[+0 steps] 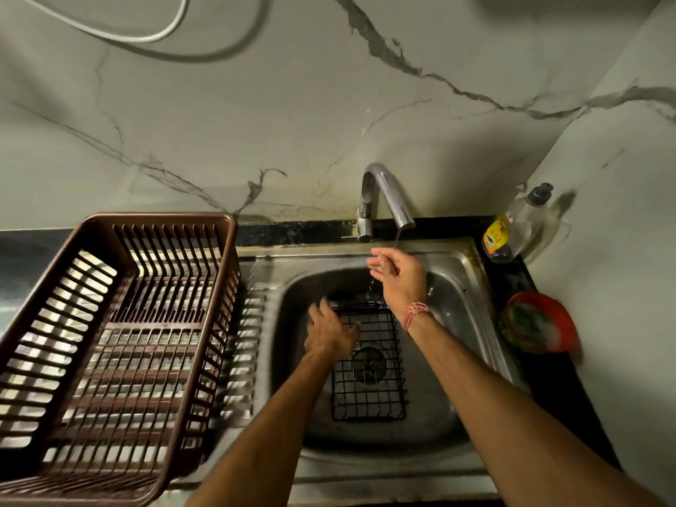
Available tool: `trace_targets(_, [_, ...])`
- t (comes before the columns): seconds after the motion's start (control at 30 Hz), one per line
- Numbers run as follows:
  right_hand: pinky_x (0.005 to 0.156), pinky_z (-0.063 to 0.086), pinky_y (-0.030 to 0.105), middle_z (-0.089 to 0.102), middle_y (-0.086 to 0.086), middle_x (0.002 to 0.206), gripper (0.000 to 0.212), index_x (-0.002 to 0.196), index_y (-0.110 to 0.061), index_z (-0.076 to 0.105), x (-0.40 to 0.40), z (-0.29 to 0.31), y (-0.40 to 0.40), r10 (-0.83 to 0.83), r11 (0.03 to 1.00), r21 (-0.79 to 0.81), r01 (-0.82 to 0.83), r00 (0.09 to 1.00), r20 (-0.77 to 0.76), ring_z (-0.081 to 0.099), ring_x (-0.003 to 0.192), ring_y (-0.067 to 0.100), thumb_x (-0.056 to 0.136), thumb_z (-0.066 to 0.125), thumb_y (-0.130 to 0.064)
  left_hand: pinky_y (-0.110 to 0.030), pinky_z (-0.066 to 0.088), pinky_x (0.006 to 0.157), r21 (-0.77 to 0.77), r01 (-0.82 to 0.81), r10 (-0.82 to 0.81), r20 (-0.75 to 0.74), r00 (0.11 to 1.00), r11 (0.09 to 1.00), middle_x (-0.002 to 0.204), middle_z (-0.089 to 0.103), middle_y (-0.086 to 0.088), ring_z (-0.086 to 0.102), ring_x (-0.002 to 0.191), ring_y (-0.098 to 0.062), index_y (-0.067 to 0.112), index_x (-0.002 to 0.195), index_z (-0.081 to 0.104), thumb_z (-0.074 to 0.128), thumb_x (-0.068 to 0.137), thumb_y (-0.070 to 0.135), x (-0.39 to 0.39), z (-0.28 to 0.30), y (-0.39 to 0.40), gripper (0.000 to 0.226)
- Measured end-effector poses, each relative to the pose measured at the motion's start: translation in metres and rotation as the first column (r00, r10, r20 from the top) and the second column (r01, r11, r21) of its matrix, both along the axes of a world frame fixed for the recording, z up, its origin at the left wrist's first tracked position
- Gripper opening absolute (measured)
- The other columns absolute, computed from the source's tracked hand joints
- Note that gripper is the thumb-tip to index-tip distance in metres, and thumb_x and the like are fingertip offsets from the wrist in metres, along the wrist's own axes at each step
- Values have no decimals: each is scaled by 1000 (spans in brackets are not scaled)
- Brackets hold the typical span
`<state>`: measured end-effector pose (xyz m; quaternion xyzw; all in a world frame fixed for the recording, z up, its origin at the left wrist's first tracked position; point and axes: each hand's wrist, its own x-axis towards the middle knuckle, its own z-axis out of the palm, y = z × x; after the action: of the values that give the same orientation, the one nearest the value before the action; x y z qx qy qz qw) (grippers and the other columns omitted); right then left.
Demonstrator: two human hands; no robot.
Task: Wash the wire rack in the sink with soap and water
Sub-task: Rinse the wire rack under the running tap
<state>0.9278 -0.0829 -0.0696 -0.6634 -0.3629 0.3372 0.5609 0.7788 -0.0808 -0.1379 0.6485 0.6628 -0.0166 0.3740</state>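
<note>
Wire rack (369, 364) flat in sink (472, 287); left hand (331, 333) loose on it, right hand (397, 274) relaxed under tap trickle.

The steel sink (472, 272) holds the wire rack (369, 382), apparently lying flat.

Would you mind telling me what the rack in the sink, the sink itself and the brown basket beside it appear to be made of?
The wire rack looks like thin metal wire with a black coating: fine dark grid, no bare shine. The sink looks like stainless steel, a grey dulled sheen with streaky reflections. The brown basket is probably moulded plastic: thick uniform slats, rounded rim, soft gloss.
</note>
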Motion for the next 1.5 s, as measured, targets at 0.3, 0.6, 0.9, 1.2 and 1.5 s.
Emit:
trace_targets(0.3, [93, 60, 28, 76, -2, 111, 24, 122, -11, 72, 3, -32, -13, 6, 999, -48, -3, 998, 64, 72, 105, 3, 104, 58, -6, -13, 53, 53, -380, -263, 419, 420, 805, 887, 124, 62, -4, 64, 90, -9, 17, 132, 50, 81, 96, 17, -8, -45, -31, 48])
trace_targets(0.6, [106, 51, 26, 71, -6, 128, 36, 129, -20, 70, 10, -35, -32, 115, 979, -190, -69, 962, 246, 63, 122, 6, 105, 50, -3, -21, 55, 71, -293, -142, 277, 496, 823, 946, 113, 67, 1, 66, 93, -8, 19, 116, 60, 83, 93, 23, -19, -20, -40, 33])
trace_targets(0.9, [123, 29, 38, 50, 0, 157, 37, 145, -26, 56, 19, -8, -50, 354, 924, -337, -178, 730, 585, 31, 153, 18, 110, 45, -28, -11, 54, 67, -31, -103, 102, 588, 802, 994, 107, 71, -1, 69, 90, -8, 13, 111, 60, 81, 95, 22, -22, 32, -49, 28])
trace_targets(1.2, [129, 14, 53, 39, 9, 163, 61, 158, -18, 36, 26, 60, -49, 372, 927, -358, -111, 161, 914, 18, 158, 29, 111, 17, -50, -25, 52, 76, 166, -53, -59, 603, 795, 985, 107, 72, -1, 67, 92, -12, 19, 112, 57, 64, 107, 38, -13, 95, -42, 20])
trace_targets(1.5, [129, 20, 45, 29, 10, 168, 65, 163, -11, 22, 14, 87, -53, 404, 889, -381, -254, 45, 913, 21, 158, 22, 111, 9, -47, -33, 59, 75, 244, -12, -120, 519, 846, 970, 99, 69, 0, 68, 87, -19, 13, 116, 56, 50, 114, 30, -10, 121, -39, 19])
